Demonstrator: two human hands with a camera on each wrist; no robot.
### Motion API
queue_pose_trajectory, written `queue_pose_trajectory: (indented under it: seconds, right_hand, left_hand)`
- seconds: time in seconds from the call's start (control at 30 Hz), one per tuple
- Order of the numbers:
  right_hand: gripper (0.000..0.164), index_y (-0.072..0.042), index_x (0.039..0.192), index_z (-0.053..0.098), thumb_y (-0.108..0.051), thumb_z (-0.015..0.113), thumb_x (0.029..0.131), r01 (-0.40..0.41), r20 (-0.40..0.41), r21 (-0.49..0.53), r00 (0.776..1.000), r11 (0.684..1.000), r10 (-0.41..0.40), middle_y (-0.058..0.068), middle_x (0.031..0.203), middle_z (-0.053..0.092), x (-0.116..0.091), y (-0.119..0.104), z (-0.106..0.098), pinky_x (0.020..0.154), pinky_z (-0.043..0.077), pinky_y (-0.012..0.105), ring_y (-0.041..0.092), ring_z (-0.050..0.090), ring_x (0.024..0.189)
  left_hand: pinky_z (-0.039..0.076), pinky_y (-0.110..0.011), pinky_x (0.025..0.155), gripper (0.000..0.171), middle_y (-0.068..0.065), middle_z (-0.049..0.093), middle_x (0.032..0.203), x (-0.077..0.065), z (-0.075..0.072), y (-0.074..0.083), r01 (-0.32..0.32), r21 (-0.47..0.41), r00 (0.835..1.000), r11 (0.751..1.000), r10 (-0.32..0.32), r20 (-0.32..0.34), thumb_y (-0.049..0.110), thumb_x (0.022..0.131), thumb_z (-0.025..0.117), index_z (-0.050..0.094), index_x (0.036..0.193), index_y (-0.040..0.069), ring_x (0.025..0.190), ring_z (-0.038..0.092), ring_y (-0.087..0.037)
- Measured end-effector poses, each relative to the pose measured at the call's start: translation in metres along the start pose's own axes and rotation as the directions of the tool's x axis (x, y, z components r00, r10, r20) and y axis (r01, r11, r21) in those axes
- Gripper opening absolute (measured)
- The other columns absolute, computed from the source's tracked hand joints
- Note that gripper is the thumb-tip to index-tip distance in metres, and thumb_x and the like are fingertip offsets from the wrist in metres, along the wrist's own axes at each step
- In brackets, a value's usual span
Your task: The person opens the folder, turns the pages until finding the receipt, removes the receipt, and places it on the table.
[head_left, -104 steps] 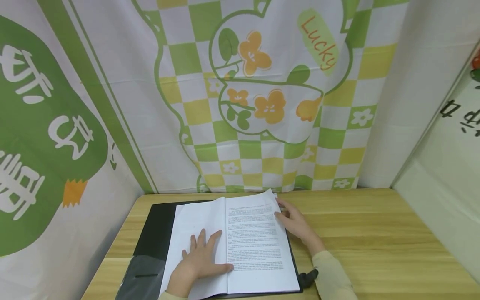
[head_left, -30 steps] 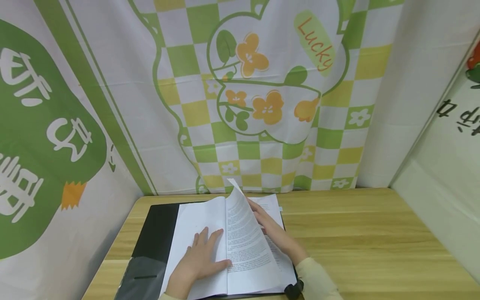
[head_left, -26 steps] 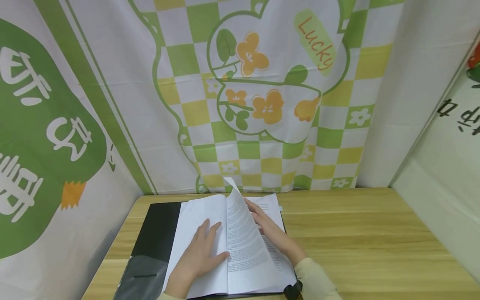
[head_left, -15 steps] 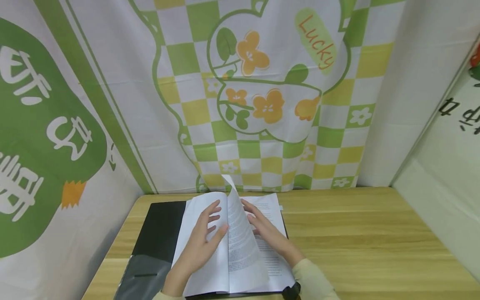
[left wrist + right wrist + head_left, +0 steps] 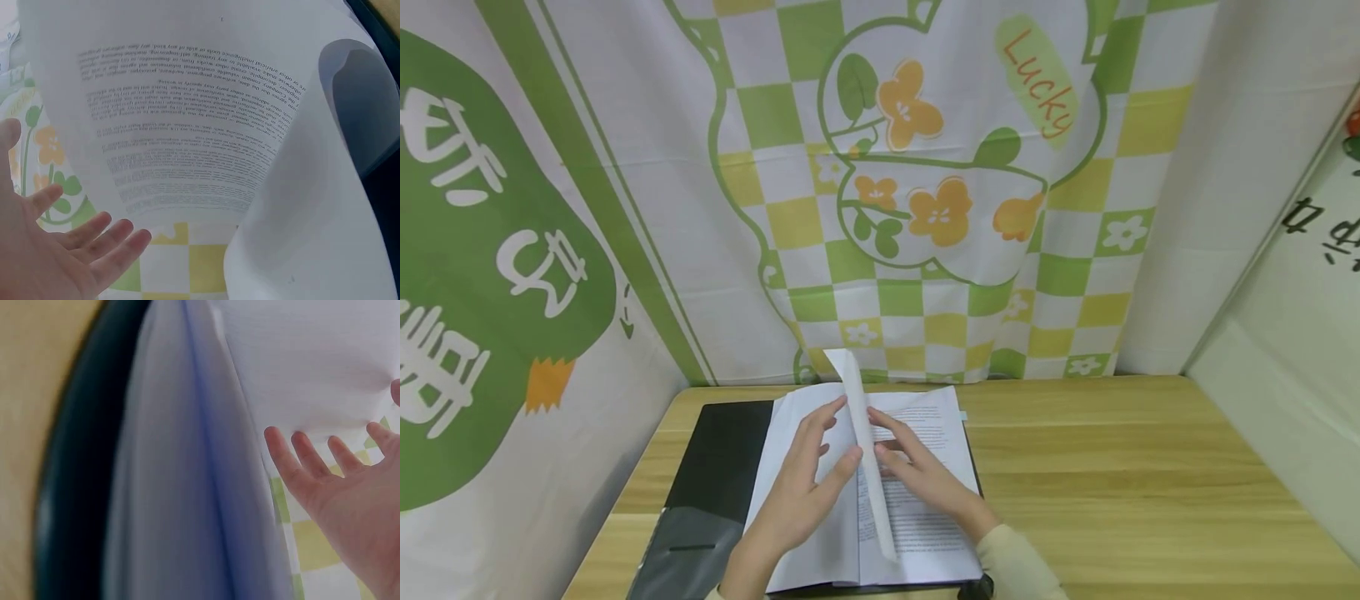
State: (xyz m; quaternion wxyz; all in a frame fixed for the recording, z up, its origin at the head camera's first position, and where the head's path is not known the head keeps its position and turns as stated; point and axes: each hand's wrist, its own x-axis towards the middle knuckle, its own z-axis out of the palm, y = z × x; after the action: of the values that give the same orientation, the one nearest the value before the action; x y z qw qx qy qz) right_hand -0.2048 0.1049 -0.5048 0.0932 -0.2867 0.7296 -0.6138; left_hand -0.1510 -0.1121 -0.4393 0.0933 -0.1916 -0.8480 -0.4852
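Note:
A black folder (image 5: 718, 458) lies spread on the table with a stack of printed sheets in it. One loose page (image 5: 871, 475) stands nearly upright at the middle, its top curling left. My left hand (image 5: 801, 492) is on the page's left side, fingers spread and slightly bent, above the turned sheets (image 5: 831, 546). From the right, my right hand (image 5: 925, 475) touches the back of the page with relaxed fingertips, above the text sheet (image 5: 925, 533). In the left wrist view, printed lines show on the page (image 5: 187, 125) beyond my left hand (image 5: 59, 259).
The wooden table (image 5: 1112, 483) extends to the right of the folder. A checkered cloth (image 5: 940, 317) hangs close behind it, and printed cloths flank both sides. A small light-blue tab (image 5: 963, 416) sticks out at the stack's right edge.
The page has risen from lying flat on the right to standing upright. My right hand has moved left with it. My left hand has lifted off the left sheets and come toward the page.

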Motion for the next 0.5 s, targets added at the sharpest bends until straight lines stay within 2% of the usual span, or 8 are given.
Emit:
queue_pose_trajectory:
  seconds: [0.13, 0.3, 0.37, 0.5]
  right_hand:
    - [0.058, -0.019, 0.169, 0.026, -0.023, 0.047, 0.114, 0.019, 0.009, -0.064, 1.000, 0.998, -0.018, 0.018, 0.169, 0.029, 0.000, 0.001, 0.005, 0.098, 0.058, 0.040, 0.045, 0.050, 0.139]
    - [0.059, -0.024, 0.167, 0.030, -0.026, 0.052, 0.113, 0.026, 0.021, -0.127, 1.000, 0.992, -0.023, 0.011, 0.167, 0.033, 0.000, 0.002, 0.010, 0.099, 0.055, 0.039, 0.041, 0.052, 0.138]
    - [0.059, -0.026, 0.166, 0.033, -0.029, 0.054, 0.112, 0.016, 0.025, -0.143, 1.000, 0.990, -0.013, 0.007, 0.166, 0.035, -0.001, 0.001, 0.012, 0.098, 0.055, 0.037, 0.038, 0.052, 0.138]
    - [0.058, -0.029, 0.165, 0.036, -0.034, 0.056, 0.110, -0.006, 0.031, -0.161, 0.999, 0.987, 0.011, 0.003, 0.164, 0.037, -0.002, 0.000, 0.013, 0.097, 0.055, 0.033, 0.034, 0.052, 0.139]
  left_hand:
    - [0.043, -0.065, 0.111, 0.065, 0.004, 0.033, 0.167, -0.002, -0.001, 0.003, 0.014, 0.059, 1.000, 0.998, -0.015, 0.010, 0.047, 0.106, 0.061, 0.032, 0.164, 0.039, 0.150, 0.040, -0.031]
    - [0.039, -0.075, 0.109, 0.061, -0.002, 0.026, 0.171, -0.005, -0.004, 0.006, 0.083, 0.180, 0.995, 0.980, -0.091, 0.037, 0.059, 0.105, 0.056, 0.036, 0.161, 0.044, 0.152, 0.037, -0.039]
    - [0.042, -0.073, 0.107, 0.059, -0.006, 0.028, 0.170, -0.006, -0.007, 0.006, 0.117, 0.229, 0.990, 0.966, -0.132, 0.051, 0.063, 0.104, 0.054, 0.042, 0.158, 0.041, 0.148, 0.042, -0.042]
    - [0.050, -0.068, 0.101, 0.066, -0.012, 0.034, 0.167, -0.006, -0.015, 0.008, 0.170, 0.334, 0.975, 0.927, -0.208, 0.083, 0.069, 0.103, 0.050, 0.053, 0.154, 0.027, 0.138, 0.054, -0.041]
